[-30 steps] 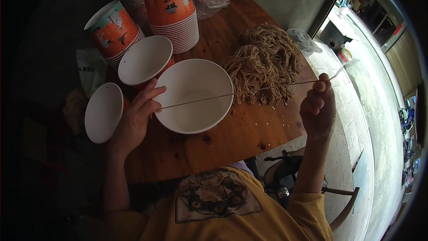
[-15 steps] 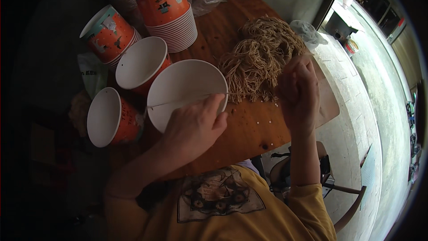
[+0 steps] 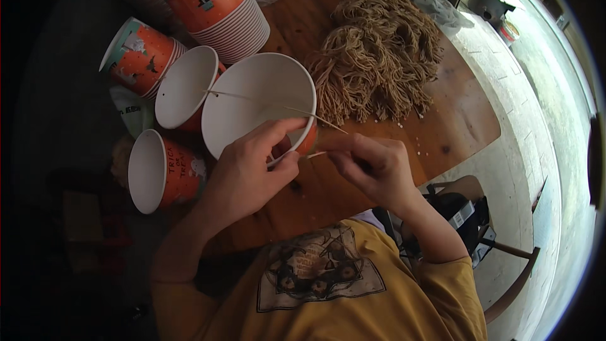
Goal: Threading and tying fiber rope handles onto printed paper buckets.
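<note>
- Left hand (image 3: 249,167): I read its fingers as grasping the near-right rim of the white-lined bucket (image 3: 265,76). Whether they also pin cord, I cannot tell.
- Right hand (image 3: 375,167): I see thumb and forefinger pinched together, apparently on a short pale end of the cord (image 3: 325,121), just right of the left fingers.
- Cord position: 1 stretch runs inside the bucket mouth, beyond the left fingers, and meets the far-left rim at what looks like a knot. 1 stretch lies just beyond the right fingertips.
- Step in hand: I judge it to be working the cord end at the near-right rim.
- Brace the rim with the left fingers; an unsupported bucket could tip or turn.
- Pinch close to the cord tip. A long free end would probably bend or fray.
- Keep slack between both sets of fingers; avoid a hard pull, which could load the knot.
- Clearance: I note 2 open buckets (image 3: 183,91) (image 3: 148,173) left of the left fingers, and a cord bundle (image 3: 379,57) on the surface (image 3: 454,123) beyond the right fingers. Keep elbows clear.
</note>
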Available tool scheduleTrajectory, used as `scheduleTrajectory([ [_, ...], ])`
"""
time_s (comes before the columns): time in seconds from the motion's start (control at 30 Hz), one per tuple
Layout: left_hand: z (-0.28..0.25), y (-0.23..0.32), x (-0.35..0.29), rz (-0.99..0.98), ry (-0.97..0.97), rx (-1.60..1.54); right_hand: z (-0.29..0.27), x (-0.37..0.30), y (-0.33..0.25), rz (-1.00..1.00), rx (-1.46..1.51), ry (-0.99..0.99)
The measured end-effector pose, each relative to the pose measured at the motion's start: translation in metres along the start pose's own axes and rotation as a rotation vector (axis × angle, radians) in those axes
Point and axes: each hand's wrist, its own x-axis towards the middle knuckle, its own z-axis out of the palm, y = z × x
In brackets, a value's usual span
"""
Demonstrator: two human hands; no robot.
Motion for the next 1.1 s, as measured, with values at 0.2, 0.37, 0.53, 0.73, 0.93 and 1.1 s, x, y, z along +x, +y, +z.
scheduleTrajectory([
  [0.2, -0.002, -0.004, 0.004, -0.022, -0.037, -0.150, 0.013, -0.006, 0.008, -0.042, -0.128, 0.037],
  [0.37, -0.004, -0.005, 0.005, -0.089, -0.107, -0.228, 0.023, -0.006, 0.015, 0.059, -0.193, 0.172],
  [0.53, -0.004, -0.004, 0.004, -0.098, -0.105, -0.239, 0.026, -0.001, 0.014, 0.058, -0.194, 0.164],
  [0.73, -0.007, 0.000, 0.005, -0.115, -0.114, -0.220, 0.027, 0.005, 0.014, 0.077, -0.178, 0.137],
  [0.93, -0.007, -0.001, 0.006, -0.101, -0.126, -0.234, 0.027, 0.009, 0.015, 0.071, -0.179, 0.115],
  [1.1, -0.004, -0.012, 0.018, -0.082, -0.109, -0.455, 0.026, 0.012, 0.013, 0.050, -0.210, 0.099],
])
